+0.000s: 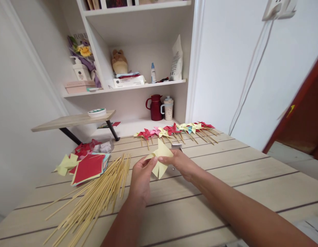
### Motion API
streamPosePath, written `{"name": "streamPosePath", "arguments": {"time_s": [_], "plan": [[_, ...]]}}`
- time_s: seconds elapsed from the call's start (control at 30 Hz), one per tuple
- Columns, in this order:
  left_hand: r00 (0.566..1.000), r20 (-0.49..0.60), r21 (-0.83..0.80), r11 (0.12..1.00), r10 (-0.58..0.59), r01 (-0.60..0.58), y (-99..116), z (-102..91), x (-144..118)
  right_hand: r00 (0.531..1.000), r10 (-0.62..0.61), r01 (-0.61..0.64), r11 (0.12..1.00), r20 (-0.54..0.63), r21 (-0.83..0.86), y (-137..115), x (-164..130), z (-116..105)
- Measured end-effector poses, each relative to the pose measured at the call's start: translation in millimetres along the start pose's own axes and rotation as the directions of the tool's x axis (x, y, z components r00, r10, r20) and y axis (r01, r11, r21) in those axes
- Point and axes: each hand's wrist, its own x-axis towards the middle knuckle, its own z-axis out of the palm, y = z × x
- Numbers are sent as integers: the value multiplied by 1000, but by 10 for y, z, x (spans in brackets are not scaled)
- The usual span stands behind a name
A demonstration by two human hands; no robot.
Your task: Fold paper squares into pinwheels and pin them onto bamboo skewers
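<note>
- Head view, centre of the frame: the left hand (141, 174) and the right hand (180, 161) meet on a pale yellow folded paper piece (160, 158), held just above the light wooden plank table (251, 178). The left fingertips pinch its left edge; the right fingers are closed over its right side. Both hands are clamped on the paper, close together.
- Just behind the right hand, something small and grey lies on the table; I cannot tell what it is.
- Lower left of the frame: a loose heap of thin bamboo sticks (97, 197) fans across the table, near the left wrist.
- Left of centre: a stack of square paper sheets with a red one on top (89, 167), with cut yellow paper pieces (65, 164) beside it and red scraps behind.
- Upper centre: a row of finished paper pinwheels on sticks (175, 130), red, pink, yellow and blue, lies along the far table edge.
- Behind them, a white shelf unit (138, 85) holds a dark red jug (155, 107) and a pale mug (168, 108).
</note>
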Motion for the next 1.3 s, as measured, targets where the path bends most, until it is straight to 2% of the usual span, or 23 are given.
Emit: {"name": "streamPosePath", "arguments": {"time_s": [0.13,0.4,0.6,0.83,1.07,1.3], "plan": [[999,-24,39,998,40,-39,-13,-4,-5,1000,10,-10,1000,-2,-1,-13,-7,13],[993,-117,49,999,-3,8,-49,-42,6,999,17,-17,1000,36,-15,-44,-50,62],[981,-195,41,999,26,-18,-47,-71,35,997,-43,46,998,66,-40,-65,-42,22],[980,-199,76,997,31,-16,-55,-81,33,996,-36,43,995,79,-86,-74,-49,23],[983,-176,137,990,45,-21,-41,-71,5,999,-21,25,996,36,-87,-45,-32,25],[994,-102,115,992,-43,55,-38,-72,21,999,-9,4,995,-49,-98,-49,-40,79]]}}
